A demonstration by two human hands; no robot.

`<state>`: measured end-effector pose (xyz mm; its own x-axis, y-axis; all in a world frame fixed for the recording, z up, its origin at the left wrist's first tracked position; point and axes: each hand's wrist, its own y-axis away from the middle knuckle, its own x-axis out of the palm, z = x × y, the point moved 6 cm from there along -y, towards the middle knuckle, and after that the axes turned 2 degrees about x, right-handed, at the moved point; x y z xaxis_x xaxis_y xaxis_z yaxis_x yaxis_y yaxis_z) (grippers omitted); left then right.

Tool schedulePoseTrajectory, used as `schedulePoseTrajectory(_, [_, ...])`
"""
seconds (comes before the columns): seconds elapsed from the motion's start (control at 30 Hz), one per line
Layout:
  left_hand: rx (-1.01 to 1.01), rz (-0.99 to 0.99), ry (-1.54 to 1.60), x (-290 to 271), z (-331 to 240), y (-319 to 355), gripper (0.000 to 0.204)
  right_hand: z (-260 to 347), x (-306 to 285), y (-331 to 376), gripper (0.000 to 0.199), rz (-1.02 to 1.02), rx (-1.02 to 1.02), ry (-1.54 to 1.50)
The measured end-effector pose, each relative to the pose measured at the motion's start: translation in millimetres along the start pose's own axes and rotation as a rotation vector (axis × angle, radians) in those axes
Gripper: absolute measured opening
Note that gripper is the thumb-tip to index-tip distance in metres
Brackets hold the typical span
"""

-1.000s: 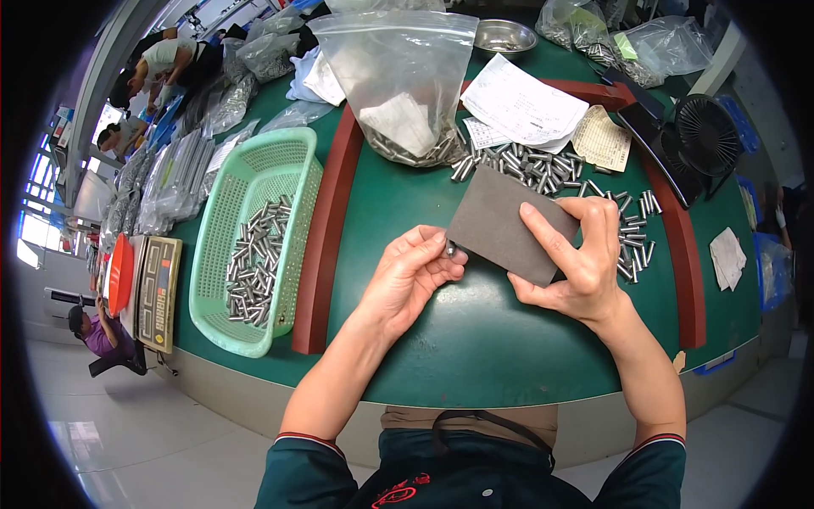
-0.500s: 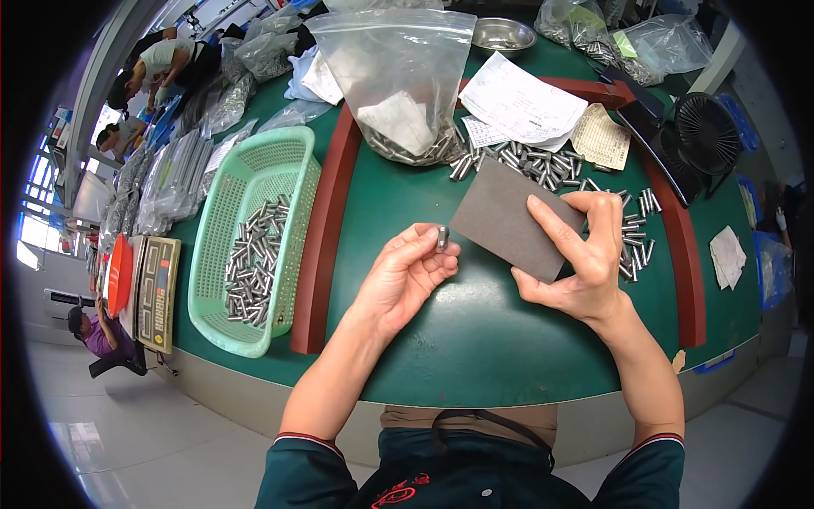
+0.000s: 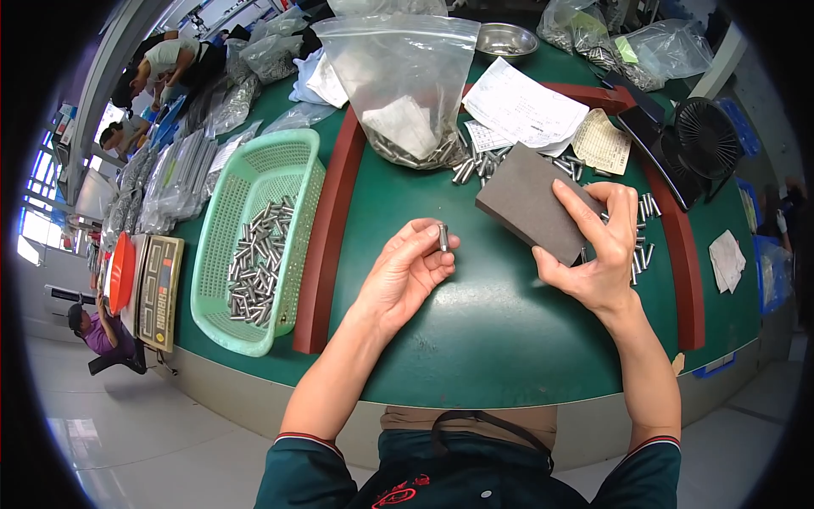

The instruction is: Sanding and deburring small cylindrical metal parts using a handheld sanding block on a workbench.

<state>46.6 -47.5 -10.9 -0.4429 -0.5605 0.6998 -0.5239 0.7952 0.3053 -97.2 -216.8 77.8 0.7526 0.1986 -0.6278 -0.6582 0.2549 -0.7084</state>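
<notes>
My left hand (image 3: 414, 270) is closed, pinching a small shiny metal pin (image 3: 443, 238) upright between thumb and fingertips above the green tabletop. To the right, my right hand (image 3: 604, 254) grips a flat grey-brown block (image 3: 536, 204), which looks like a sanding sponge, by its right end. The block is tilted and apart from the pin. Behind and beneath it lie several loose metal pins (image 3: 465, 171), partly hidden by the block and my hand. On the left, a light green plastic basket (image 3: 206, 254) holds a heap of similar pins (image 3: 263, 263).
Red-brown rails (image 3: 325, 246) frame the work area on the left, back and right. A zip bag (image 3: 398, 85) of pins, papers (image 3: 526, 106) and a metal bowl (image 3: 506, 40) sit at the back. A black fan (image 3: 708, 140) stands right; a scale (image 3: 159, 293) is far left.
My right hand has moved the block rightward, away from my left hand. The pin now shows more of its length between my left fingers.
</notes>
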Motion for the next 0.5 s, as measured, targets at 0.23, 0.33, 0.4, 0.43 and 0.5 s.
schedulePoseTrajectory(0.23, [0.03, 0.028, -0.064, 1.5, -1.2, 0.6, 0.03, -6.1, -2.5, -1.0, 0.069, -0.038, 0.025, -0.003])
schedulePoseTrajectory(0.33, [0.03, 0.01, -0.078, 0.2, 0.3, -0.9, 0.027, -8.1, -3.6, -1.0, 0.068, -0.043, 0.029, 0.008])
schedulePoseTrajectory(0.4, [0.019, 0.038, -0.037, -1.4, 0.5, -1.0, 0.024, -8.4, -4.7, -1.4, 0.068, -0.048, 0.03, 0.007])
schedulePoseTrajectory(0.43, [0.008, 0.065, 0.004, -0.6, 1.1, -0.8, 0.022, -8.6, -5.5, -1.6, 0.068, -0.052, 0.031, 0.007])
schedulePoseTrajectory(0.5, [-0.01, 0.053, 0.071, 0.0, 2.5, 0.3, 0.02, -8.4, -7.0, -2.3, 0.067, -0.06, 0.029, 0.017])
